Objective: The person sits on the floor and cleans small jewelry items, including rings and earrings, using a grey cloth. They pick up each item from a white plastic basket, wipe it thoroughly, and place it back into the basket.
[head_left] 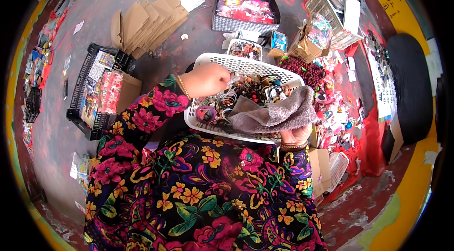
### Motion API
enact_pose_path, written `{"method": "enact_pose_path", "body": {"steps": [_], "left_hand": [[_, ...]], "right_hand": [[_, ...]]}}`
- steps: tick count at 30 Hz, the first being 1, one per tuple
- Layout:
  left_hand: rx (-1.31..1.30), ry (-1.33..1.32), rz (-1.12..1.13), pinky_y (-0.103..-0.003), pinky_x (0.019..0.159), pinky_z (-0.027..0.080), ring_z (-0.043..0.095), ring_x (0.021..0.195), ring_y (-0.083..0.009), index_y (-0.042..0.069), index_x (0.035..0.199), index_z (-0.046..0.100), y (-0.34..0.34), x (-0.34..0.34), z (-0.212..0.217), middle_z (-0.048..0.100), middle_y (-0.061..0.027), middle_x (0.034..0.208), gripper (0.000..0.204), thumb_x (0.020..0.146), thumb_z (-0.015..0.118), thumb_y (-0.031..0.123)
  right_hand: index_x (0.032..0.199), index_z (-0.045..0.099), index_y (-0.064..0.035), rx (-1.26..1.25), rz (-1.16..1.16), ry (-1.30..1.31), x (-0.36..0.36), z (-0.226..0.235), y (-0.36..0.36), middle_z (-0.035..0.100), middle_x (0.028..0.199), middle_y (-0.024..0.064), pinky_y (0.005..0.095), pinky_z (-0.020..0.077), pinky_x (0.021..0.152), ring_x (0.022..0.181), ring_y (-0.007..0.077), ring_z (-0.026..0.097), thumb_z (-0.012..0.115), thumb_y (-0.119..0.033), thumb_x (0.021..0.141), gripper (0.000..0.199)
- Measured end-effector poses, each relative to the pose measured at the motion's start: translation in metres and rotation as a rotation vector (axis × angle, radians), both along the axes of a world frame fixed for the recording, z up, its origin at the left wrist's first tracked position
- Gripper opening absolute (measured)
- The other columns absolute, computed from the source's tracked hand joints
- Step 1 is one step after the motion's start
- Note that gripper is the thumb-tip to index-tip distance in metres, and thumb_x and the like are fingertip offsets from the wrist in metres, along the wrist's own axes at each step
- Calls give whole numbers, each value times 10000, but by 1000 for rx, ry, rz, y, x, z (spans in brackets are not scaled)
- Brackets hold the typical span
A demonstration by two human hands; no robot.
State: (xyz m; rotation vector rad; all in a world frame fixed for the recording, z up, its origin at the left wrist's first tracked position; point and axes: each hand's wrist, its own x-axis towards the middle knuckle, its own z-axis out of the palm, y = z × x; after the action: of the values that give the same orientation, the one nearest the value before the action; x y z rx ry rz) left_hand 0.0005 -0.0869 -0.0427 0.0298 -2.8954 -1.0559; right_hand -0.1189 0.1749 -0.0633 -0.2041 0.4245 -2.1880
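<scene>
Over white basket point(255, 67), left hand point(210, 80) balled; grey cloth point(274, 116) draped atop right hand point(298, 136), which clasps it.

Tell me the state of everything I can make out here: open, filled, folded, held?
Left hand: curled, above the basket
Right hand: at the cloth's edge, fingers mostly hidden
Grey cloth: rumpled, partly covering the basket's contents
White basket: open, filled with small items
Checked box: open, filled
Black crate: open, loaded
Brown cardboard: flat, overlapping
</scene>
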Motion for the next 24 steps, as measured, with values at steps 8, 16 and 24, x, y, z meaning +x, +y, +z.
{"method": "enact_pose_path", "body": {"steps": [8,16,24], "left_hand": [[1530,-40,331,-274,746,474,565,850,-141,14,991,549,2,24,30,585,-86,966,144,861,508,59],[1736,69,444,-233,635,443,592,840,-166,81,980,552,22,27,27,604,-70,916,124,862,519,103],[1067,122,542,-240,574,442,600,755,-152,73,915,577,32,24,37,606,-41,854,110,855,545,159]], "right_hand": [[1155,476,-38,40,46,32,-1,2,-4,540,1124,101,427,379,936,1053,254,501,600,-243,803,426],[1161,469,-43,113,52,60,3,10,-8,529,1133,93,428,362,948,1070,252,484,605,-263,803,441],[1153,474,-48,159,48,113,2,9,-9,531,1124,90,425,365,942,1063,250,486,599,-293,809,441]]}}
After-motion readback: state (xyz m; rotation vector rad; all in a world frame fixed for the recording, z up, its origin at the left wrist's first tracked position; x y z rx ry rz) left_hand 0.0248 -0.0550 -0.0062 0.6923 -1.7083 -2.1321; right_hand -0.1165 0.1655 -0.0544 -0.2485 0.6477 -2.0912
